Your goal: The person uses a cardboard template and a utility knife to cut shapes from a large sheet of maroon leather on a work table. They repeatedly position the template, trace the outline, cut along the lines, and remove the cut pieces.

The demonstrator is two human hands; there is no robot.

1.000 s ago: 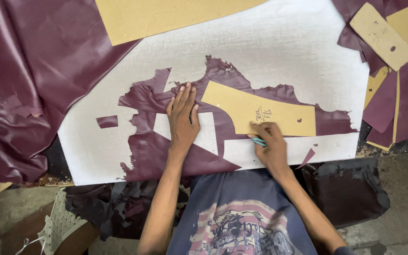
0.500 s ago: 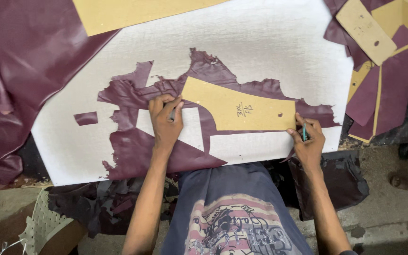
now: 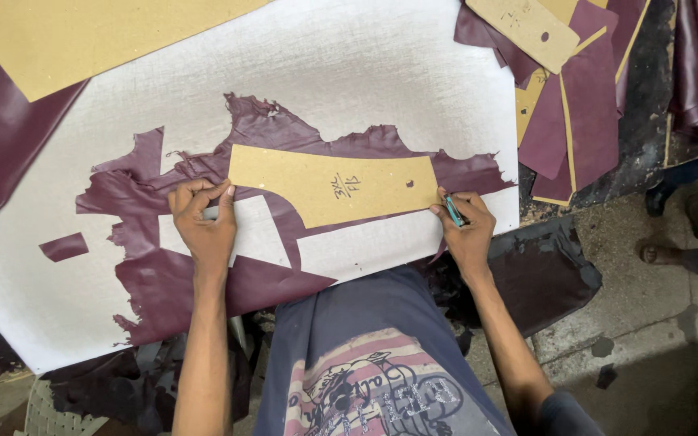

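Cardboard pattern (image 3: pixel 341 184) lies flat on the cut maroon leather piece (image 3: pixel 195 282), which is spread over a white board (image 3: pixel 349 64). Left hand (image 3: pixel 203 222) pinches the pattern's left end between fingers and thumb. Right hand (image 3: pixel 466 230) grips a teal pen (image 3: pixel 453 211) at its right end. More patterns and leather pieces (image 3: pixel 567 105) lie stacked at the board's right edge, apart from both hands.

A tan cardboard pattern (image 3: pixel 341 184) lies flat on a ragged maroon leather piece (image 3: pixel 228 242), its long side across the white board. A teal pen (image 3: pixel 453 211) touches its right end.
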